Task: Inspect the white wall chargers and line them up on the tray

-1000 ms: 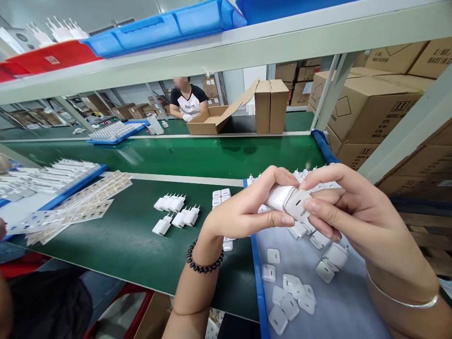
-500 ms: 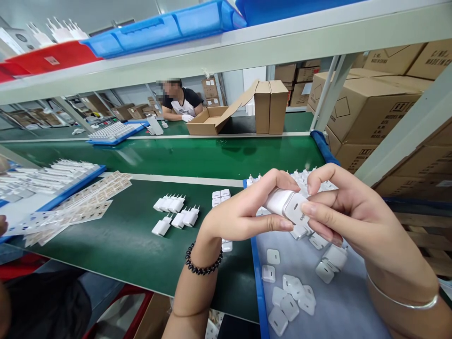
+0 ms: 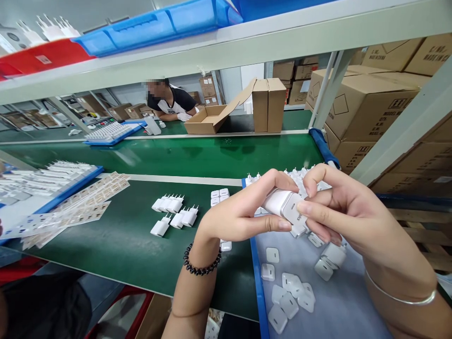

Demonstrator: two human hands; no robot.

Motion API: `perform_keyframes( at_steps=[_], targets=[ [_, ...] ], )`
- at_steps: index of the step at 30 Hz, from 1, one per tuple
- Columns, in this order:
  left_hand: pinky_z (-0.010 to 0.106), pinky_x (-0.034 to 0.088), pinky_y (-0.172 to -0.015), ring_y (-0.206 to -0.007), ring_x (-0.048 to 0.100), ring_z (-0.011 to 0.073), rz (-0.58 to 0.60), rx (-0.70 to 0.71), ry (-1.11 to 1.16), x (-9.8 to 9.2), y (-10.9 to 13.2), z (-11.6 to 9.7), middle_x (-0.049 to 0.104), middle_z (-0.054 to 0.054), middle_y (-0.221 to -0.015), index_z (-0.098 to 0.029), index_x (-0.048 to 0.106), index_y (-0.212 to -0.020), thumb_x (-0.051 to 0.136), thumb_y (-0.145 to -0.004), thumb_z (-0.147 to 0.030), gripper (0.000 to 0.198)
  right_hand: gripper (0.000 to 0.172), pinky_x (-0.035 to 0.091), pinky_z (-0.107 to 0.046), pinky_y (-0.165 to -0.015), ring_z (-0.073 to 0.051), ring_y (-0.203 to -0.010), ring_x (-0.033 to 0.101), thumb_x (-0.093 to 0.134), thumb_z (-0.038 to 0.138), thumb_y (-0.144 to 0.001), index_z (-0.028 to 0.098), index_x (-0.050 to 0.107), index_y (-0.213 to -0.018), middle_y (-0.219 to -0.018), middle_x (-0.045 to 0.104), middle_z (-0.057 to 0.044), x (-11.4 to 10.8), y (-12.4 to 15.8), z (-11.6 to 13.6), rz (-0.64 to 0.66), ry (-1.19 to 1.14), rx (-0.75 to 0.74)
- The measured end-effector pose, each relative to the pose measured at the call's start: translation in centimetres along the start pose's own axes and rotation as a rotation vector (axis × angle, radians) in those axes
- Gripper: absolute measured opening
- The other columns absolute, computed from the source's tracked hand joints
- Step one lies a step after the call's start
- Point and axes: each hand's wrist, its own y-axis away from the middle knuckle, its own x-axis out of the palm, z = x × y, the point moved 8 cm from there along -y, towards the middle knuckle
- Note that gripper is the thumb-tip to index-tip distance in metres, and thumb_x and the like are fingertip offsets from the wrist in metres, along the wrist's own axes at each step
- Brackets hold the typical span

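Observation:
A white charger plug (image 3: 284, 206) is held between both hands above a blue-edged tray (image 3: 257, 278). My left hand (image 3: 240, 212) wraps its fingers and thumb round the plug's body. My right hand (image 3: 339, 209) pinches the plug's flat end with thumb and fingertips. Below them in the tray lie several loose white chargers (image 3: 326, 261) and small square white caps (image 3: 287, 294).
Finished white chargers (image 3: 174, 212) sit in rows on the green mat, with label sheets (image 3: 74, 207) and another blue tray (image 3: 52, 181) to the left. A green conveyor (image 3: 197, 155) runs behind. A person sits across it beside open cardboard boxes (image 3: 240, 113). Stacked cartons stand at right.
Both hands with the plug have shifted slightly left and down. The person across the belt has leaned further left.

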Motion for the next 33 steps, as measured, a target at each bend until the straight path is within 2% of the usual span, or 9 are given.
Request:
perform_keyframes(
  at_steps=[13,19,22,28,33],
  targets=[
    [0.037,0.048,-0.092,-0.106,0.056,0.0238,0.019,0.004,0.060,0.0,-0.2,0.7,0.058,0.008,-0.116,-0.024,0.051,-0.121,0.073,-0.093,-0.038,0.038,0.024,0.026,-0.016,-0.040,-0.006,-0.041,0.035,0.061,0.029,-0.104,0.026,0.042,-0.090,-0.050,0.055,0.010,-0.2,0.3,0.3,-0.100,0.091,-0.045],
    [0.037,0.045,-0.093,-0.107,0.056,0.0241,-0.004,0.021,0.162,0.0,-0.8,1.3,0.059,0.011,-0.116,-0.021,0.055,-0.117,0.056,-0.102,-0.049,0.032,0.024,0.028,-0.019,-0.042,-0.007,-0.044,0.038,0.062,0.026,-0.103,0.026,0.043,-0.089,-0.051,0.051,0.010,-0.2,0.5,1.0,-0.172,0.160,-0.107],
    [0.034,0.044,-0.090,-0.101,0.055,0.0223,-0.018,0.007,0.240,0.2,-1.2,1.7,0.059,0.010,-0.110,-0.020,0.058,-0.113,0.055,-0.102,-0.049,0.032,0.023,0.028,-0.021,-0.043,-0.009,-0.044,0.041,0.061,0.027,-0.103,0.026,0.043,-0.088,-0.052,0.050,0.009,-0.4,0.5,1.1,-0.199,0.203,-0.131],
    [0.032,0.041,-0.084,-0.089,0.051,0.0196,-0.076,-0.091,0.314,0.2,-1.4,2.9,0.057,0.006,-0.101,-0.019,0.062,-0.107,0.057,-0.100,-0.053,0.035,0.022,0.025,-0.027,-0.044,-0.011,-0.044,0.039,0.060,0.027,-0.103,0.028,0.044,-0.087,-0.054,0.035,0.008,-0.7,0.5,1.5,-0.253,0.332,-0.198],
    [0.031,0.042,-0.080,-0.083,0.050,0.0173,-0.077,-0.085,0.346,0.2,-1.4,3.1,0.058,0.006,-0.099,-0.019,0.063,-0.107,0.057,-0.100,-0.051,0.034,0.021,0.028,-0.027,-0.044,-0.011,-0.046,0.040,0.058,0.022,-0.103,0.028,0.045,-0.089,-0.058,0.038,0.008,-0.7,0.5,1.5,-0.242,0.323,-0.202]
  ],
)
